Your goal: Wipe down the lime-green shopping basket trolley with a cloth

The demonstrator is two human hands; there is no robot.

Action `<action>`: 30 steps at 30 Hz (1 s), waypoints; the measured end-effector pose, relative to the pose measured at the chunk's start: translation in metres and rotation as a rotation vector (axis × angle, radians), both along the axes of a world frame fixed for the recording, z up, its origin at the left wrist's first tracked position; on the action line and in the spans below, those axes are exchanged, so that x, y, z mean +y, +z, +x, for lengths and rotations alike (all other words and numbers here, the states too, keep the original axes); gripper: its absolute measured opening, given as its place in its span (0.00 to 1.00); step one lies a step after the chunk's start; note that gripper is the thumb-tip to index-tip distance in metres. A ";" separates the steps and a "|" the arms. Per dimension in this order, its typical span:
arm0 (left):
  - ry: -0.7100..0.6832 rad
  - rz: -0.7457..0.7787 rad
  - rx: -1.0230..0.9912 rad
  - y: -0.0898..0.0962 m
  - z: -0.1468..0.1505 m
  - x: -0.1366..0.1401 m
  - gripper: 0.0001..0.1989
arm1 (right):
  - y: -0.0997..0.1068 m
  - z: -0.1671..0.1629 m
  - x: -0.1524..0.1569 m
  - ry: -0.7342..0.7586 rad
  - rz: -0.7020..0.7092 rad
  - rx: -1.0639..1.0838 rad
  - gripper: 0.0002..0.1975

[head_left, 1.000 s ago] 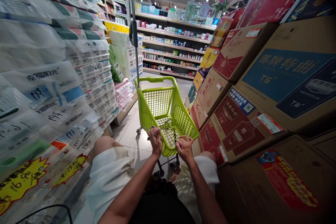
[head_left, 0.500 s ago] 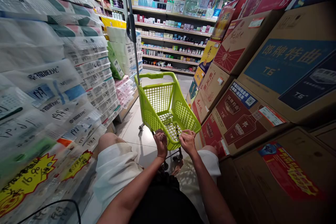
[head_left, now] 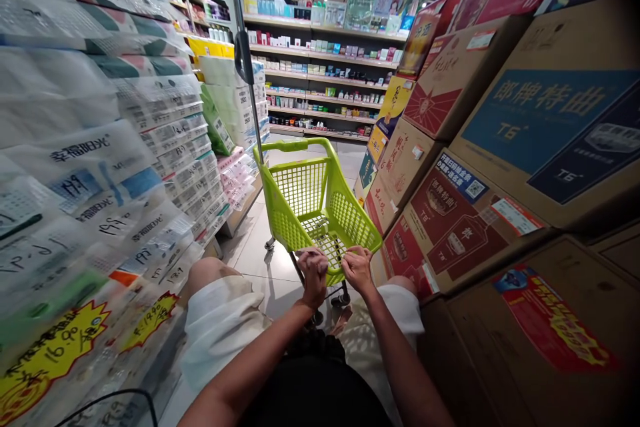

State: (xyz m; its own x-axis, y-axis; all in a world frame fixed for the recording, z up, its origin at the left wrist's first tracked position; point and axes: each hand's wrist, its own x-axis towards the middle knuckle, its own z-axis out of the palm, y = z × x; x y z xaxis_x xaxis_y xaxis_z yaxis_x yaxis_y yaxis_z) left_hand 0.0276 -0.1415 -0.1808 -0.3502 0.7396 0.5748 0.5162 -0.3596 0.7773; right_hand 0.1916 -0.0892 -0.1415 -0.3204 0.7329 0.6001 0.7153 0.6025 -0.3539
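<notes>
A lime-green plastic shopping cart (head_left: pixel 300 190) with perforated sides stands on the tiled floor between my knees. Its basket has nothing in it that I can see. My left hand (head_left: pixel 314 273) is closed over the near rim, left of its middle. On the same rim, toward the right corner, my right hand (head_left: pixel 357 267) is also closed, with the fingers curled inward. A tall grey pole (head_left: pixel 245 57) with a dark clip rises from the cart's far left corner.
Stacked packs of tissue paper (head_left: pixel 165 127) line the left side, with yellow price signs (head_left: pixel 60 353) low down. Cardboard cartons (head_left: pixel 475 207) are piled on the right. Shelves of small boxed goods (head_left: pixel 325 70) cross the far end. Pale floor tiles (head_left: pixel 245 240) show beside the cart.
My left hand has shifted a little to the right along the rim, closer to my right hand. The cart and my right hand hold nearly the same place.
</notes>
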 end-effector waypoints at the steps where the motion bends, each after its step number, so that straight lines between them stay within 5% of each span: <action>1: -0.078 0.007 0.070 0.001 -0.002 -0.004 0.07 | 0.000 0.000 0.000 0.003 -0.005 0.008 0.17; 3: -0.140 0.008 0.144 0.009 -0.010 -0.001 0.08 | 0.000 0.000 0.000 0.009 -0.016 0.024 0.17; 7: 0.137 -0.158 0.004 0.057 -0.045 0.049 0.08 | 0.000 0.001 0.001 0.025 -0.006 0.044 0.17; 10: 0.150 -0.278 0.000 0.084 -0.063 0.071 0.08 | -0.001 0.001 0.002 0.032 0.008 0.043 0.18; 16: -0.175 -0.214 0.325 0.071 -0.064 0.039 0.09 | -0.001 0.002 0.002 0.026 0.017 0.037 0.18; 22: 0.083 -0.397 0.263 0.095 -0.098 0.089 0.10 | -0.003 0.007 0.009 0.050 0.008 0.006 0.18; 27: -0.051 -0.324 0.425 0.091 -0.086 0.084 0.12 | 0.003 0.026 0.028 0.097 -0.036 -0.021 0.18; 30: -0.094 -0.318 0.504 0.093 -0.084 0.084 0.13 | 0.012 0.022 0.030 0.003 -0.037 -0.031 0.13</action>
State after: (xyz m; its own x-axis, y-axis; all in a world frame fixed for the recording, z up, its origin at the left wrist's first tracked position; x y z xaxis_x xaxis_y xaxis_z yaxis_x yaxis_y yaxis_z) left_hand -0.0568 -0.0580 -0.0877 -0.0166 0.9170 0.3985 0.8262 -0.2119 0.5220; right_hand 0.2139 -0.0595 -0.1296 -0.3404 0.7538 0.5621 0.7249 0.5911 -0.3538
